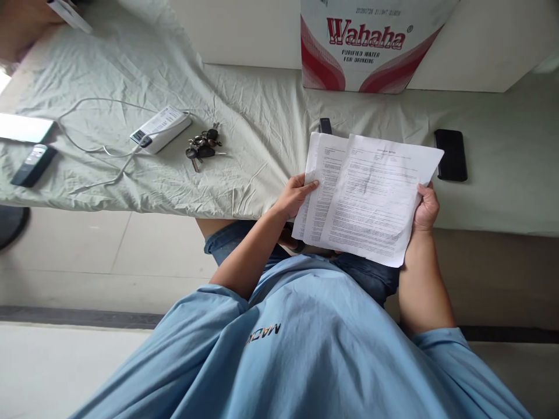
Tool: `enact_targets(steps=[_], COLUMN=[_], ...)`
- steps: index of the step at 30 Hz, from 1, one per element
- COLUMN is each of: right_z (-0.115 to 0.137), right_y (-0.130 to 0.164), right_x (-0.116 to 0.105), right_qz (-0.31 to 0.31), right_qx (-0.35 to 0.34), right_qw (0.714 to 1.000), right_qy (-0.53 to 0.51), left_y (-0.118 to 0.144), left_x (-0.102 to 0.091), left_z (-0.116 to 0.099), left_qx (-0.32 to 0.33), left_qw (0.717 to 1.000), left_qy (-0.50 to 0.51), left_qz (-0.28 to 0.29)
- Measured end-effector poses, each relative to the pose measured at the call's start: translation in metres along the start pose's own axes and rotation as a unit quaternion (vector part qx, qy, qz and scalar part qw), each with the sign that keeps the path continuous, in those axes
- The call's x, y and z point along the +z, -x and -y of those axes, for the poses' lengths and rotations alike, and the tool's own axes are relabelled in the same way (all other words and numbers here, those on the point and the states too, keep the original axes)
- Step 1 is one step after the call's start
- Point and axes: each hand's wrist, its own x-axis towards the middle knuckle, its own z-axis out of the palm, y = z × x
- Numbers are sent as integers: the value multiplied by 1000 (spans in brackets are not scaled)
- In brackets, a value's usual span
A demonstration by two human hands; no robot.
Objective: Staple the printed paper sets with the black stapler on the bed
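Note:
Several printed sheets of paper (371,198) are fanned out between my two hands, tilted over the front edge of the table. My left hand (294,196) pinches the sheets at their left side, thumb on top. At the right edge, my right hand (427,208) grips the top sheet, its thumb on the front and the other fingers hidden behind. The print is too small to read. Just beyond the papers, a small black object (325,125) is partly covered by them. To the right of the papers lies a black phone (451,155).
A pale green cloth (253,134) covers the table. A bunch of keys (204,145) lies left of the papers, near a white power bank (161,129) with a cable. Farther left are a white phone (26,128) and a dark remote-like device (34,164). A Wahaha carton (367,46) stands behind.

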Motion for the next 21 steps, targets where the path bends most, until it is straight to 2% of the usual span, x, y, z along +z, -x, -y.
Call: enact_targets(steps=[4,8,14,17,21], right_z=[-4,-9,-13,-13,-14], right_y=[3,5,3,3,5], right_x=[-3,-2,-4,-4,0], right_qz=[53,75,104,100,79], right_qx=[-8,-21,-39,-44,-46], right_qw=[998,996,990,989,991], right_qy=[39,43,91,103,97], left_y=[0,-2,-3,-3,-4], left_x=[0,3,20,28,27], left_z=[1,-1,-5,1,11], left_qx=[-13,-18,-31,-43,-44], left_qw=[1000,1000,999,998,996], left_qy=[11,20,22,37,61], left_qz=[1,2,22,2,-43])
